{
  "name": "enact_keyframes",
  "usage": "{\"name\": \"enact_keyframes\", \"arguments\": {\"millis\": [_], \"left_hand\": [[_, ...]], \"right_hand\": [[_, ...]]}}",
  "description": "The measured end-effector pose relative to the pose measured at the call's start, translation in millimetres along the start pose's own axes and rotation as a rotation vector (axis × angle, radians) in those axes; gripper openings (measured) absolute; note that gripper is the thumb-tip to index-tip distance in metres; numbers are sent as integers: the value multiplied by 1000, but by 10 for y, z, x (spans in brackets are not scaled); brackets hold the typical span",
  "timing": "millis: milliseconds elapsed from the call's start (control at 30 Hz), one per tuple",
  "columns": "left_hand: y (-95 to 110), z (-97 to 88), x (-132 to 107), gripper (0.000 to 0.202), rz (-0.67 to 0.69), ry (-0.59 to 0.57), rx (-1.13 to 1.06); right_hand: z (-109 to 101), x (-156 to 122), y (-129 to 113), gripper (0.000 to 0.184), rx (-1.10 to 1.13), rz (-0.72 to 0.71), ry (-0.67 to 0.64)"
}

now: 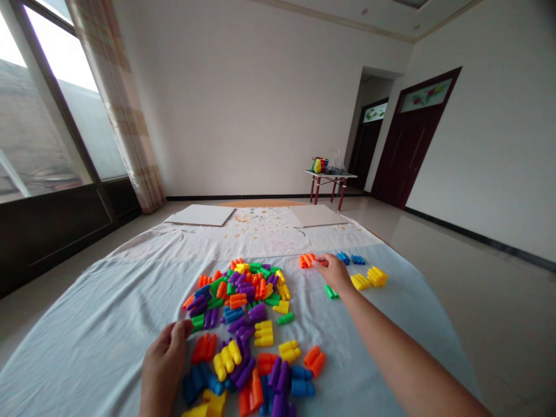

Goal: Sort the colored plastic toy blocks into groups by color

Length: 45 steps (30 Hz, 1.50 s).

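Observation:
My right hand (333,273) reaches over the far right part of the cloth, thumb and forefinger pinched on an orange plastic building block (307,260) shaped like joined tubes. Some orange also shows beneath its fingers. At the left edge of a mixed pile, my left hand (165,350) has its fingers closed at a green block (198,322), partly hidden by the fingertips. The pile holds several purple blocks (257,313), yellow blocks (263,333) and blue blocks (303,381). Past my right hand lie blue blocks (358,260), yellow blocks (377,276) and a green block (331,292).
A pale blue cloth (108,330) with a floral far end covers the table. Two flat boards, a white one (202,215) and a beige one (318,216), lie at the far side. Beyond stands a small table (332,174) with bags.

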<state>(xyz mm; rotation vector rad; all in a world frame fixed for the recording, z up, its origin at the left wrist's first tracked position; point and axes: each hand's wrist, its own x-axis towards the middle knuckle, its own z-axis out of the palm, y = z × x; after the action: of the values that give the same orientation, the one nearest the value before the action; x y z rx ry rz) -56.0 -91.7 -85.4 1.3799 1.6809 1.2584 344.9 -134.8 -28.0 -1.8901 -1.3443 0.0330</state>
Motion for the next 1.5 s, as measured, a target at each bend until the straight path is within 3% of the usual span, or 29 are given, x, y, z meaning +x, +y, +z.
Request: {"name": "enact_keyframes", "arguments": {"millis": [133, 333, 567, 767, 900, 1067, 1233, 1333, 1500], "left_hand": [[-79, 6, 23, 42, 19, -9, -15], [-99, -1, 16, 46, -15, -51, -64], [-109, 5, 23, 46, -29, -56, -90], [-120, 5, 15, 45, -29, -47, -73], [-86, -2, 1, 42, -4, -46, -66], [-110, 15, 9, 42, 39, -19, -85], [-104, 26, -6, 41, 59, -16, -77], [-64, 26, -33, 38, 82, -15, -61], [23, 17, -92, 37, 115, -11, -29]], "right_hand": [[198, 353, 57, 19, -91, 68, 5], [372, 460, 124, 16, -184, 127, -43], [396, 442, 124, 13, -222, 120, -81], [272, 400, -5, 18, -185, 46, -56], [170, 140, -198, 22, -91, -83, -107], [-7, -453, -435, 25, 126, -285, -506], [-267, -907, -487, 48, 42, -246, -804], [-332, -1092, -462, 59, -33, -288, -841], [-206, -1250, -514, 53, -58, -355, -839]]}}
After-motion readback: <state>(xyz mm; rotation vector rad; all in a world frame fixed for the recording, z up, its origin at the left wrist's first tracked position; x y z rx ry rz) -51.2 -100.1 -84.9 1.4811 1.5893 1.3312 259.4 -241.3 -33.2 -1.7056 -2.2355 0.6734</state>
